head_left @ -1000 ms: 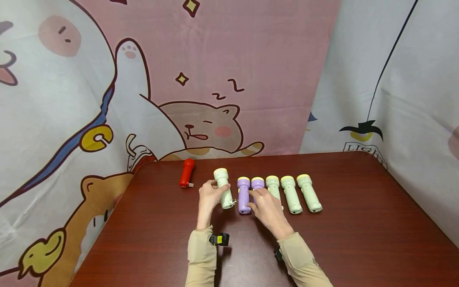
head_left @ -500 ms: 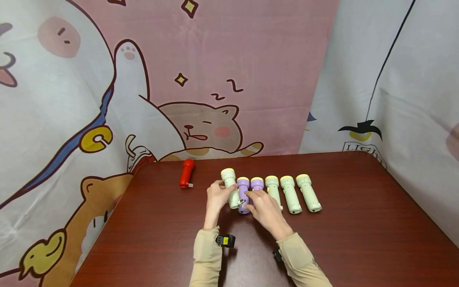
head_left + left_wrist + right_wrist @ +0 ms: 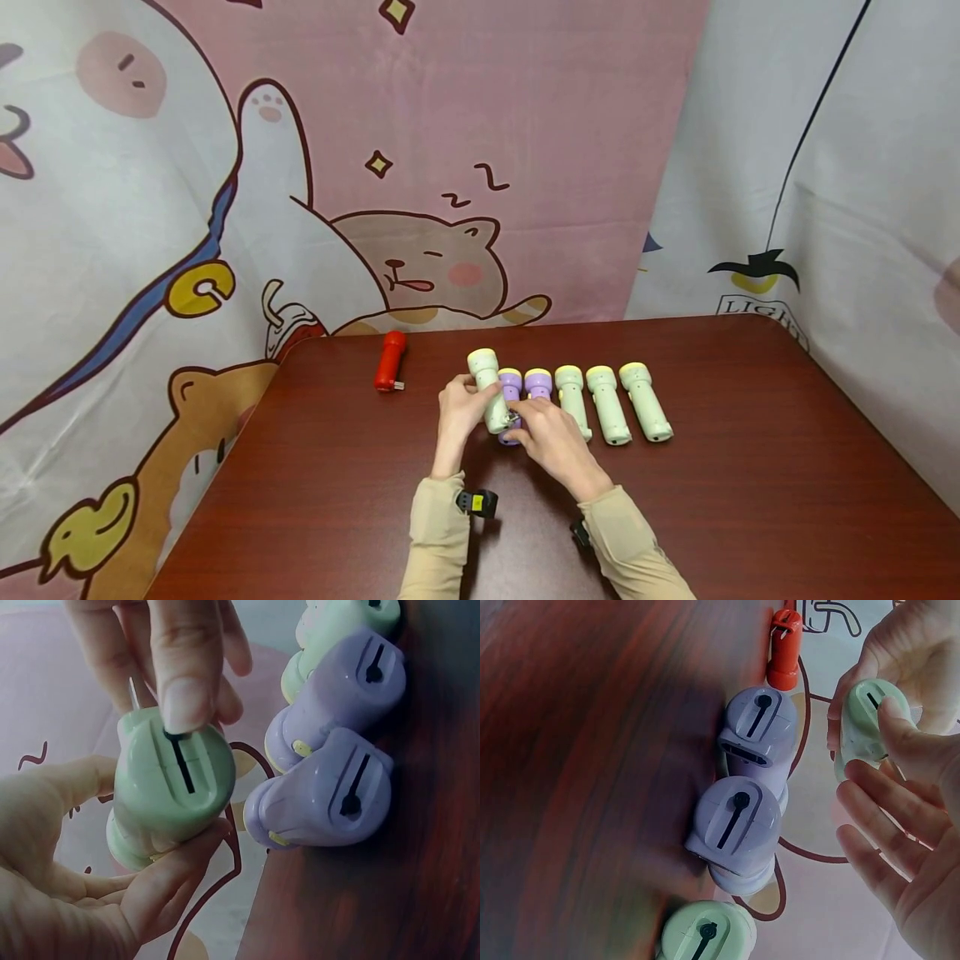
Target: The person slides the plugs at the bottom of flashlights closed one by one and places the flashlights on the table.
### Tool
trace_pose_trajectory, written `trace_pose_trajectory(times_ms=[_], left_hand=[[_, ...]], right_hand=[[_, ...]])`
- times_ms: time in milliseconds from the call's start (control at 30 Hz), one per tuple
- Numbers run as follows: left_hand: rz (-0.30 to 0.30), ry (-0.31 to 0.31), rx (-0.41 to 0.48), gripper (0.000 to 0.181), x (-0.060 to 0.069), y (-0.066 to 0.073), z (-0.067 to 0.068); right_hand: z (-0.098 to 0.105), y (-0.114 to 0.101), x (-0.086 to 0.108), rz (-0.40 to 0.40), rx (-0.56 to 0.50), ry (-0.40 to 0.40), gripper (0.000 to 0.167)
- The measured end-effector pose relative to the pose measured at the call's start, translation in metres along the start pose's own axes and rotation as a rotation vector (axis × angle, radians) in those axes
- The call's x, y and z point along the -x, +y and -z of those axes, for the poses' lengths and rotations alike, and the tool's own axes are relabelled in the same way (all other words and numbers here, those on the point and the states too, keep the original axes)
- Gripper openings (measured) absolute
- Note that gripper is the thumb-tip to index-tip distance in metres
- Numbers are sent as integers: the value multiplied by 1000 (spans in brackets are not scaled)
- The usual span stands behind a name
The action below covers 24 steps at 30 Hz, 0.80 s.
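Observation:
My left hand grips a pale green flashlight, raised above the table with its yellow-rimmed head pointing away. In the left wrist view the flashlight's tail faces the camera, showing a dark slot, and a thin metal prong sticks out of its side. The thumb of my right hand presses on the slider end of that slot; its other fingers stretch out beside the prong. Just beyond and below lie two purple flashlights, one partly hidden by the raised green one, the other partly behind my right hand.
To the right, three pale green flashlights continue the row. A red flashlight with its metal prongs out lies apart at the back left. The brown table ends at a printed cloth backdrop.
My left hand has carried the green flashlight rightward to the right hand, so it now overlaps the nearer purple one. The right hand has barely moved; its thumb now meets the flashlight's tail.

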<state>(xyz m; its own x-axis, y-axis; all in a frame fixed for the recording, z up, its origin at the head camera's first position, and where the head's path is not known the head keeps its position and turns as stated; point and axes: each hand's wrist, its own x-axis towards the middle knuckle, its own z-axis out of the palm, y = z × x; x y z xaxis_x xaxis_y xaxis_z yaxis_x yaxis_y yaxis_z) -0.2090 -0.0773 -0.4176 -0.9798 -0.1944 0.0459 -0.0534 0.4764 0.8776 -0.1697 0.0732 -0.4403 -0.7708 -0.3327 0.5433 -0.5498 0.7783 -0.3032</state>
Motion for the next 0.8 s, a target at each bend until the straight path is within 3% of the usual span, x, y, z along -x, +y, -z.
trace_pose_trajectory(times_ms=[800], left_hand=[[-3,12,-15,52,6,8,-2]], right_hand=[[1,1,-1,32,-13,91,32]])
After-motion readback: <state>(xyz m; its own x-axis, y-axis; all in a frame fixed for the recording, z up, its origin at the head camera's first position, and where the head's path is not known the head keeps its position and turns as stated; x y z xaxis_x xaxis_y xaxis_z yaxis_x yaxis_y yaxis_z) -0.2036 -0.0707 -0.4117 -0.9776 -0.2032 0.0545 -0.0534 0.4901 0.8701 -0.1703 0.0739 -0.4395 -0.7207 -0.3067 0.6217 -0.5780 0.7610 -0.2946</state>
